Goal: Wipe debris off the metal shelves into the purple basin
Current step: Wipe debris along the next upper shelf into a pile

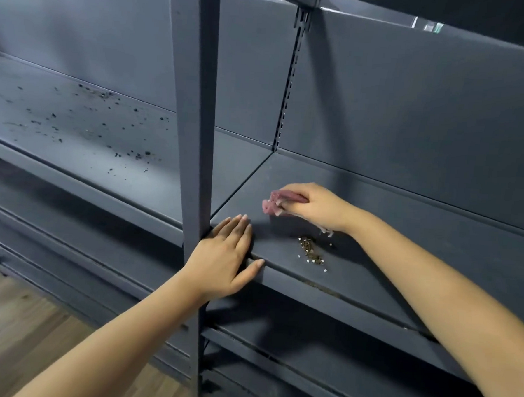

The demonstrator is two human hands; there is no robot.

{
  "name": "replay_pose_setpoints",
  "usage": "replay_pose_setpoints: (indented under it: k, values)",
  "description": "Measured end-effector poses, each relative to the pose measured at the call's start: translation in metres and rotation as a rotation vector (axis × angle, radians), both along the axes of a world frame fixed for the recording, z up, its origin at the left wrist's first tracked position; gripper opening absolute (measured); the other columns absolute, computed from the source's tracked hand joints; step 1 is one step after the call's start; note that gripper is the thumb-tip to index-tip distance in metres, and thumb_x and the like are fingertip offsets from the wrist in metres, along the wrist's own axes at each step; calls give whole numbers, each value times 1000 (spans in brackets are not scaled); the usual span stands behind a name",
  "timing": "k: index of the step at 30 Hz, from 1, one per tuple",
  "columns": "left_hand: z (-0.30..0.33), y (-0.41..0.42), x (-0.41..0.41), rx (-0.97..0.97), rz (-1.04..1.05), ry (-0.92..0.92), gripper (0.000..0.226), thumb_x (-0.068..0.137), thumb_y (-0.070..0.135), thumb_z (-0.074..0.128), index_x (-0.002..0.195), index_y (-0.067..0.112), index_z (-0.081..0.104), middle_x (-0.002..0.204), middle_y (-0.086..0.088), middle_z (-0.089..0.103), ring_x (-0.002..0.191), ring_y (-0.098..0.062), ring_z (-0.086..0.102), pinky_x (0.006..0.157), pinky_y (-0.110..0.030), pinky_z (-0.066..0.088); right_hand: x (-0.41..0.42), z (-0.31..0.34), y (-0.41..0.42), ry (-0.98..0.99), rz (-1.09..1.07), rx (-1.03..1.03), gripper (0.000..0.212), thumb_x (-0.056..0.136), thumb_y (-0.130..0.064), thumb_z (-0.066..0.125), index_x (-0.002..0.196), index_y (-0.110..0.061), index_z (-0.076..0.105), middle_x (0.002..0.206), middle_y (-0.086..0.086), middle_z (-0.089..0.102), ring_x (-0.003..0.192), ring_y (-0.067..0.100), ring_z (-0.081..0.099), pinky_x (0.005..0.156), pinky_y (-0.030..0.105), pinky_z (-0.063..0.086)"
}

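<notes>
shelf (404, 236): dark grey | cloth (277, 202): pink | debris (311, 254): golden-brown, white

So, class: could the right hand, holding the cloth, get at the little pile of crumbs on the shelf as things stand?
Probably yes. The right hand grips the cloth just behind the crumbs on the same shelf, and nothing lies between them.

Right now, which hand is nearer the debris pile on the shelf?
Right. The right hand, gripping the cloth, is just behind the pile; the left hand rests flat further left.
</notes>
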State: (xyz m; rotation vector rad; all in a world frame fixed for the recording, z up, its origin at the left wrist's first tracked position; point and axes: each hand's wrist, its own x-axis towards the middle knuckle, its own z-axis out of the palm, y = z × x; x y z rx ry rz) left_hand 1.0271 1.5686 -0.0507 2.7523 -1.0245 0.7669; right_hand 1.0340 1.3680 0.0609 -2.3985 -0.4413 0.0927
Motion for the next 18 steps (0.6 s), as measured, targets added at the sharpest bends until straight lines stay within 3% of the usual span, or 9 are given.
replay_pose_setpoints:
  k: [2,5,7,10,13,18]
  values:
    - [-1,-1,2,6,11,3,84,100,51,8,113,-11,63,116,-28,63,109,-39,62,94,-49,46,4,-8,15,-26,59,-208,17,95,-17,51,96,-22,67,101,-11,69,98,2,61,92,22,45]
    - [-3,-2,3,28,11,-7,84,100,52,9,116,-12,61,117,-29,62,110,-40,61,98,-49,41,-1,-25,19,-64,92,-533,32,97,-28,43,124,-37,57,134,-16,54,125,15,49,104,46,36]
    - [-4,-1,5,32,15,-13,85,99,53,9,116,-12,61,118,-29,62,110,-40,61,99,-50,36,-10,-26,12,-71,96,-506,32,98,-29,42,125,-39,56,134,-21,52,127,15,47,104,47,35]
    - [-6,-1,5,33,18,-12,86,99,53,9,114,-12,63,118,-29,61,111,-40,61,99,-51,36,-27,-23,-5,-86,119,-554,24,97,-26,45,113,-31,62,109,-14,64,107,19,57,91,44,43]
    - [-6,-3,5,35,29,-1,85,99,53,8,116,-10,62,121,-28,61,114,-40,59,101,-50,34,-38,-25,-21,-111,136,-610,26,96,-25,44,115,-27,62,111,-9,64,105,17,57,90,44,44]
    - [-4,-6,3,10,23,-3,84,100,52,8,116,-9,63,121,-26,61,114,-39,59,103,-45,40,-45,-25,-36,-182,39,-408,33,92,-9,47,118,-23,62,119,-10,64,111,13,57,97,36,43]
